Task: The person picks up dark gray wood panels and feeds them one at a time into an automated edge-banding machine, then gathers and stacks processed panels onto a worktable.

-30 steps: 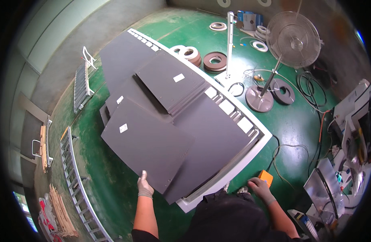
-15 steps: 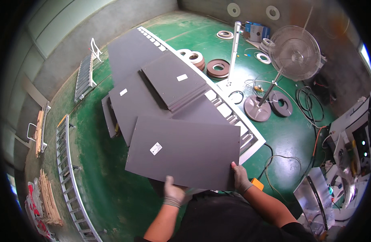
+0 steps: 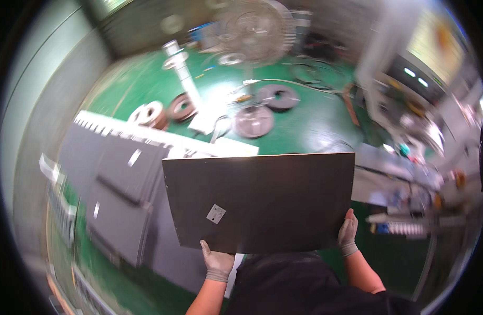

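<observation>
A dark grey rectangular panel (image 3: pixel 273 202) with a white label (image 3: pixel 216 213) is held up in front of my body. My left hand (image 3: pixel 217 260), in a pale glove, grips its near edge toward the left, thumb on the face and fingers hidden beneath. At the right edge, my gloved right hand (image 3: pixel 348 229) holds the panel with the thumb showing and the other fingers partly behind it. To the left, more dark panels (image 3: pixel 128 173) lie stacked on a white-framed roller table (image 3: pixel 94 122), blurred by motion.
A standing fan (image 3: pixel 257 31) with a round base (image 3: pixel 253 122) is on the green floor beyond the panel. Near it are brown edging rolls (image 3: pixel 181 107) and a dark ring-shaped roll (image 3: pixel 279 97). On the right stands a blurred machine (image 3: pixel 399 168) with small parts on it.
My view has swung right, toward the machine. Both hands have carried the panel away from the stack on the roller table, and it is tilted up more.
</observation>
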Available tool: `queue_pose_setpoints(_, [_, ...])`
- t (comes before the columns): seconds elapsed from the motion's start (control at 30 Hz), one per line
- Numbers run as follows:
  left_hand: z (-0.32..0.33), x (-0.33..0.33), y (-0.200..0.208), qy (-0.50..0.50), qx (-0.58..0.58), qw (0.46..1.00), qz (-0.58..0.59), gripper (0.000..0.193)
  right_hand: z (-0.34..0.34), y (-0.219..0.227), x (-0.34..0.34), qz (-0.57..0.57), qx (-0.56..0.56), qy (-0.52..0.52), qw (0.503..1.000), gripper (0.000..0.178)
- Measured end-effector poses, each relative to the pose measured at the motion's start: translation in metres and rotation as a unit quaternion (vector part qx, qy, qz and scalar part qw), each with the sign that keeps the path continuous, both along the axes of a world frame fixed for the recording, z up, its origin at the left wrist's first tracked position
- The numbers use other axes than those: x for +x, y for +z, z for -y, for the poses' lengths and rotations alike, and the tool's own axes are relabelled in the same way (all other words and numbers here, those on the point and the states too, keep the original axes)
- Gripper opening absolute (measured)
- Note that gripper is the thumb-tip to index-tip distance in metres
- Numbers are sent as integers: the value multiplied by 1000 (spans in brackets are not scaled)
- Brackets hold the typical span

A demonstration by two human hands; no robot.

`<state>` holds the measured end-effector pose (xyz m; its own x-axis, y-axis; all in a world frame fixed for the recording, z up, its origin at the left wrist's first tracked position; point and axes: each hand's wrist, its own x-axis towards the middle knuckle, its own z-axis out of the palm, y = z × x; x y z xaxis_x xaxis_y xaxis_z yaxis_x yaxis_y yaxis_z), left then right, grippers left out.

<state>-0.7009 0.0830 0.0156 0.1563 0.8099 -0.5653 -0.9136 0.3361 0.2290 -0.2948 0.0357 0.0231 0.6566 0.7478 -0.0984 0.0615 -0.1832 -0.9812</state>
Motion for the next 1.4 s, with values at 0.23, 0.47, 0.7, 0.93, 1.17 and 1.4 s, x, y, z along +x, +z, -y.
queue_pose_setpoints(0.23, [-76,104,-20,-346,59,936,-17,53,152,-14,10,-45,11,-335,941,54])
queue_pose_setpoints(0.47, [-78,237,8,-620,242,733,-144,27,283,-69,-68,-203,56,-610,764,60])
queue_pose_setpoints(0.7, [-86,352,16,-723,426,476,-264,28,302,-78,-96,-323,152,-675,646,68])
queue_pose_setpoints(0.93, [-106,429,25,-426,706,319,-468,30,324,-64,-86,-329,165,-679,635,71])
queue_pose_setpoints(1.17, [-92,514,12,-230,769,178,-569,44,322,2,-59,-503,293,-490,648,70])
queue_pose_setpoints(1.4, [-56,567,11,-253,725,183,-614,48,341,5,-33,-486,269,-514,654,45])
